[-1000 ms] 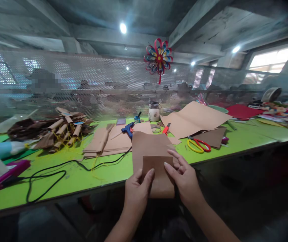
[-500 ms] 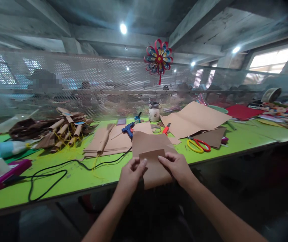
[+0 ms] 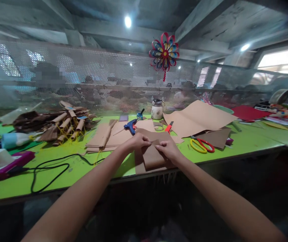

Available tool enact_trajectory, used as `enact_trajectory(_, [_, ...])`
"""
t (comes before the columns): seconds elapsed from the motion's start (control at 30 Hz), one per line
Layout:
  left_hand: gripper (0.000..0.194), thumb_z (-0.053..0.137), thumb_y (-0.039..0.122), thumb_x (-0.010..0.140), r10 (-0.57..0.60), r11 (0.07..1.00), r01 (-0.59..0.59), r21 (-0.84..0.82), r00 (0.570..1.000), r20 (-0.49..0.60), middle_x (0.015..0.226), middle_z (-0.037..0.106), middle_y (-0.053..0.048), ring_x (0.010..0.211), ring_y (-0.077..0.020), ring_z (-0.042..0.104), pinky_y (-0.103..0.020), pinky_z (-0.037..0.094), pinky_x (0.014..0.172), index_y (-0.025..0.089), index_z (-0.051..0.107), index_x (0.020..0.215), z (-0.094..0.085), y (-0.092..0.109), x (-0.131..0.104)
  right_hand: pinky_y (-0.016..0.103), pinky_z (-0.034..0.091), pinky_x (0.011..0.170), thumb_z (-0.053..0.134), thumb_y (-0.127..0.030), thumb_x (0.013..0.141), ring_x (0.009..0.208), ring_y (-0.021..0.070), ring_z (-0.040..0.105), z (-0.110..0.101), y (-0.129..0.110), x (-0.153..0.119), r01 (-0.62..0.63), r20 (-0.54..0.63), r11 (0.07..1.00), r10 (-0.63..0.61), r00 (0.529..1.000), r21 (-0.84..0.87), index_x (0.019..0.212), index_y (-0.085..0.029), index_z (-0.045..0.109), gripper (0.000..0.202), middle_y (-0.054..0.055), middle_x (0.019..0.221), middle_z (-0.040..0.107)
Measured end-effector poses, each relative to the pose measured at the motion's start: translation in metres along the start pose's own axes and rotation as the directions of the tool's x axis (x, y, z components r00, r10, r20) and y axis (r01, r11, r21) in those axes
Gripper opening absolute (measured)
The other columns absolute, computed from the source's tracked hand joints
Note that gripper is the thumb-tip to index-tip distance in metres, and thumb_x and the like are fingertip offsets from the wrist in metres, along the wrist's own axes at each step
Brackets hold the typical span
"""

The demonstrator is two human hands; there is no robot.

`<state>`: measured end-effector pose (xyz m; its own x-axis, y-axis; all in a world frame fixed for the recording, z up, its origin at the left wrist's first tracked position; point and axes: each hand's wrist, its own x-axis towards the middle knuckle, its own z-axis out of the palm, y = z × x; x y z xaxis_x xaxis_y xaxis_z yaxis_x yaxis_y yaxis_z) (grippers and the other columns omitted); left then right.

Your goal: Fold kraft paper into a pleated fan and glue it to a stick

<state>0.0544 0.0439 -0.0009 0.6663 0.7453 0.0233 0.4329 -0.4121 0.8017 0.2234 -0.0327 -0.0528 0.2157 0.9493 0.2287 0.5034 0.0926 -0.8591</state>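
At the table's front edge lies a sheet of brown kraft paper (image 3: 155, 159), folded over on itself with a rounded bend toward me. My left hand (image 3: 140, 141) pinches the paper's far upper edge between thumb and fingers. Close beside it, my right hand (image 3: 168, 150) also grips that edge with thumb and fingers closed. Just behind the hands is a blue glue gun (image 3: 130, 126). A red-handled cutter (image 3: 169, 126) lies beyond the paper, and scissors (image 3: 201, 145) with yellow and red handles rest to its right.
A stack of brown sheets (image 3: 99, 136) and bundled paper rolls (image 3: 65, 124) with yellow strings occupy the left. A black cord (image 3: 55, 165) loops across the green table (image 3: 83, 178). Large kraft sheets (image 3: 199, 117) lie at right. A lidded jar (image 3: 157, 111) stands before the perforated screen.
Both hands have moved forward over the table, carrying the paper's free edge away from me. The paper now lies lower and flatter, folded over. The view has shifted slightly.
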Motion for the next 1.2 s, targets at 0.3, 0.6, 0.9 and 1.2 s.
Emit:
enact_trajectory(0.3, [0.035, 0.072, 0.044, 0.058, -0.002, 0.997, 0.001, 0.080, 1.000, 0.014, 0.041, 0.047, 0.003, 0.044, -0.0079, 0.035, -0.023, 0.027, 0.047, 0.013, 0.061, 0.046, 0.004, -0.024, 0.037, 0.036, 0.046, 0.079, 0.059, -0.028, 0.077, 0.085, 0.0229, 0.060, -0.017, 0.004, 0.018, 0.192, -0.085, 0.947, -0.220, 0.972, -0.259, 0.096, -0.013, 0.067, 0.026, 0.010, 0.090, 0.067])
enact_trajectory(0.6, [0.020, 0.063, 0.033, 0.070, -0.015, 0.968, 0.022, 0.249, 0.999, -0.032, 0.050, 0.059, 0.001, 0.048, -0.0110, 0.044, -0.024, 0.030, 0.051, 0.015, 0.074, 0.068, 0.015, -0.034, 0.044, 0.039, 0.041, 0.095, 0.044, -0.042, 0.092, 0.106, 0.0213, 0.053, -0.025, -0.017, -0.024, 0.664, 0.508, 0.621, -0.446, 0.737, -0.417, 0.112, -0.021, 0.061, 0.034, 0.008, 0.115, 0.061])
enact_trajectory(0.9, [0.022, 0.061, 0.030, 0.075, 0.066, 0.919, -0.030, 0.393, 0.995, -0.076, 0.076, 0.072, -0.007, 0.067, -0.0184, 0.058, -0.026, 0.036, 0.062, 0.018, 0.076, 0.084, 0.019, -0.035, 0.043, 0.048, 0.039, 0.096, 0.042, -0.048, 0.091, 0.112, 0.0297, 0.046, -0.014, -0.002, -0.041, 0.641, 0.466, 0.526, -0.441, 0.768, -0.559, 0.123, -0.015, 0.053, 0.048, 0.014, 0.120, 0.054])
enact_trajectory(1.2, [0.024, 0.057, 0.030, 0.078, 0.147, 0.887, -0.099, 0.451, 0.987, -0.072, 0.079, 0.073, -0.008, 0.067, -0.0179, 0.059, -0.025, 0.039, 0.064, 0.017, 0.076, 0.086, 0.022, -0.037, 0.040, 0.051, 0.030, 0.099, 0.043, -0.053, 0.089, 0.106, 0.0302, 0.046, -0.016, -0.009, -0.059, 0.634, 0.478, 0.476, -0.418, 0.773, -0.609, 0.125, -0.013, 0.052, 0.055, 0.015, 0.114, 0.057])
